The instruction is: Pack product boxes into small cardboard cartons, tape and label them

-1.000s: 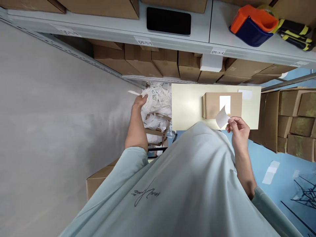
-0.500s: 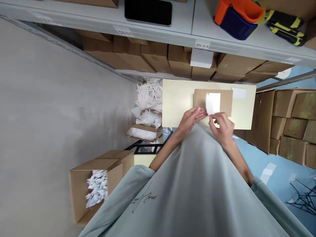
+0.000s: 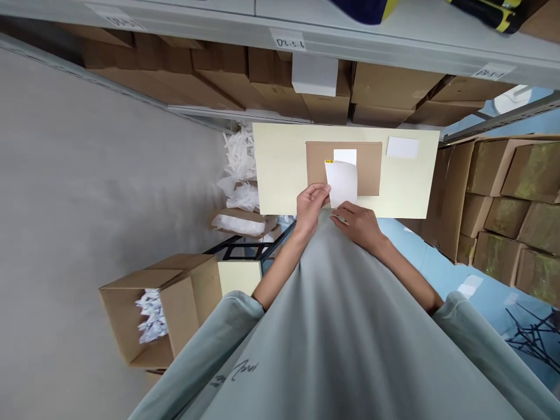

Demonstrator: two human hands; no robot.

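Note:
A flat brown cardboard box (image 3: 370,169) lies on the cream tabletop (image 3: 280,169), with a white rectangle (image 3: 345,155) on its top. Over the box's near edge, a white sheet of paper (image 3: 343,182) with a small yellow mark at its upper left corner is held up. My left hand (image 3: 311,204) pinches the sheet's left edge between thumb and fingers. At the sheet's bottom edge, my right hand (image 3: 356,221) is closed with fingertips gripping it. Another white slip (image 3: 402,147) lies on the table to the right of the box.
Shelving with brown boxes (image 3: 280,87) runs along the table's far side. Stacked cartons (image 3: 503,186) stand at right. White paper scraps (image 3: 240,154) lie left of the table, and an open carton (image 3: 179,303) with crumpled paper is lower left.
The view has shifted, so the shelf's phone is out of frame. The sheet is lifted and drawn toward me, showing separately from the white rectangle. My left hand now pinches its edge.

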